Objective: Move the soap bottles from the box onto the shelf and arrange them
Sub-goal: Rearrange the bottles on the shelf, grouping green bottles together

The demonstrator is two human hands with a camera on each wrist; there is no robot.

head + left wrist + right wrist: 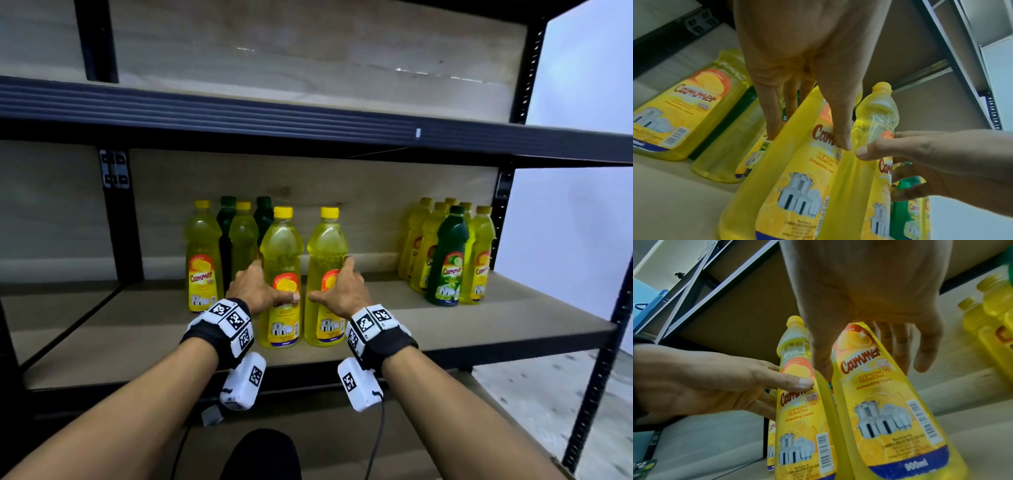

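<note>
On the shelf (445, 329) our left hand (255, 287) wraps its grip around the left front yellow bottle (281, 246); just beside it, our right hand (344, 289) grips the right front yellow bottle (327, 246). Both stand upright.

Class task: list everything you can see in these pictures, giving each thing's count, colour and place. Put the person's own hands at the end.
Front lemon bottles: two, yellow, upright at the middle shelf's front, side by side.
Left cluster: two yellow bottles and two dark green behind.
Right cluster: about five yellow bottles, one green lime bottle in front.
Shelf: one, black frame, pale wooden boards.
Wrist units: two, white with black markers.
Left hand: holds the left front bottle.
Right hand: holds the right front bottle.
</note>
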